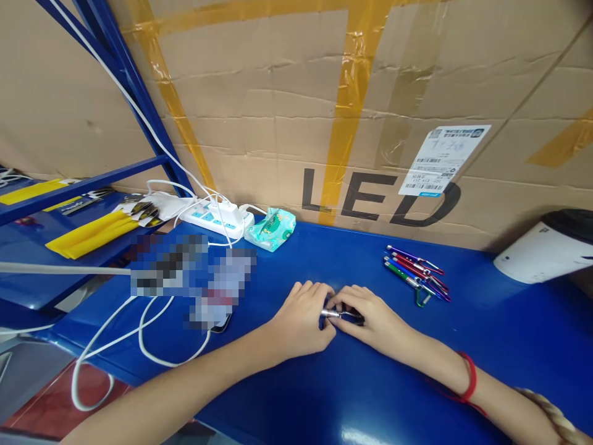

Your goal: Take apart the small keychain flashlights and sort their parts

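Note:
My left hand [303, 320] closes around one end of a small silver keychain flashlight [330, 313], a slim metal tube mostly hidden by the fingers. From the other side, my right hand [377, 316] pinches the tube near its dark clip end, fingers curled. Both hands meet just above the blue tabletop [296, 395]. To their right lies a loose pile of slim metal keychain flashlights [414, 272] in purple, red, blue and green, with carabiner clips at their ends.
A large cardboard box [259, 123] stands along the table's back edge. At the left are a white power strip [204, 217], a wipes packet [273, 230], a blurred phone [222, 290] and looping white cables [152, 352]. A white cup [537, 247] lies at far right.

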The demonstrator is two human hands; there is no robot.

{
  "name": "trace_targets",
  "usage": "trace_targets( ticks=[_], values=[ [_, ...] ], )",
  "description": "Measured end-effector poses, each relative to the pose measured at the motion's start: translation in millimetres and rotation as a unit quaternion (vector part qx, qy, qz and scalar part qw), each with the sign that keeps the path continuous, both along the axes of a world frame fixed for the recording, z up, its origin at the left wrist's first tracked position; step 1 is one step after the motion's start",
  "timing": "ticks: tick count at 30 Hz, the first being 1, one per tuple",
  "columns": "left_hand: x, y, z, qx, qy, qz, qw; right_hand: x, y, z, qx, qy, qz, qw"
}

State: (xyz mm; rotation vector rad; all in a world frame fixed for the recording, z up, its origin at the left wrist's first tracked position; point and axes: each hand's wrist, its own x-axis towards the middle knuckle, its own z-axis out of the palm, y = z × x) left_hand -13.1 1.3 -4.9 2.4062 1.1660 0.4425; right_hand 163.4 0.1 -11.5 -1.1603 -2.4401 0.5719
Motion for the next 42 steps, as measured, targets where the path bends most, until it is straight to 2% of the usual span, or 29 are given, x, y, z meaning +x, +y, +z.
trace_targets(
  ticks=[4, 7, 10, 14, 18, 20, 24, 28, 31, 33, 37, 42],
  values=[
    [2.8, -6.4, -7.0, 0.055, 0.016, 0.009, 0.998, 1.4, 0.4, -5.5, 0.018, 0.022, -0.005, 1.0],
    [2.6, -7.5, -7.5, 0.05, 0.011, 0.014, 0.999, 2.0, 0.5, -6.9, 0.021, 0.042, -0.002, 0.999],
    [1.1, -5.6, -2.2, 0.001, -0.012, 0.035, 0.999, 3.2, 1.3, -6.8, -0.001, 0.065, -0.011, 0.998],
    [-0.5, -1.9, 5.5, -0.099, -0.101, 0.072, 0.987, 5.9, 3.2, -5.6, -0.063, 0.129, -0.043, 0.989],
    [-0.5, 4.0, 4.3, -0.166, -0.146, 0.113, 0.969, 8.8, 5.6, -5.9, -0.154, 0.204, -0.069, 0.964],
    [-0.3, 6.9, 2.0, -0.191, -0.174, 0.124, 0.958, 9.3, 6.7, -5.9, -0.176, 0.231, -0.073, 0.954],
    [-0.3, 9.1, 0.8, -0.238, -0.241, 0.115, 0.934, 9.4, 7.5, -5.4, -0.172, 0.271, -0.077, 0.944],
    [1.0, 7.4, 6.5, -0.299, -0.303, 0.101, 0.899, 9.6, 5.6, -5.9, -0.138, 0.305, -0.101, 0.937],
    [3.1, 6.4, 11.9, -0.362, -0.321, 0.127, 0.866, 8.5, 3.5, -6.3, -0.087, 0.303, -0.098, 0.944],
    [4.2, 6.4, 13.9, -0.382, -0.325, 0.144, 0.853, 7.3, 2.5, -6.0, -0.064, 0.301, -0.091, 0.947],
    [4.5, 7.2, 12.5, -0.36, -0.317, 0.144, 0.865, 5.8, 1.9, -5.1, -0.054, 0.305, -0.094, 0.946],
    [3.1, 6.5, 8.3, -0.311, -0.292, 0.099, 0.899, 4.9, 0.7, -5.0, -0.055, 0.305, -0.12, 0.943]
  ],
)
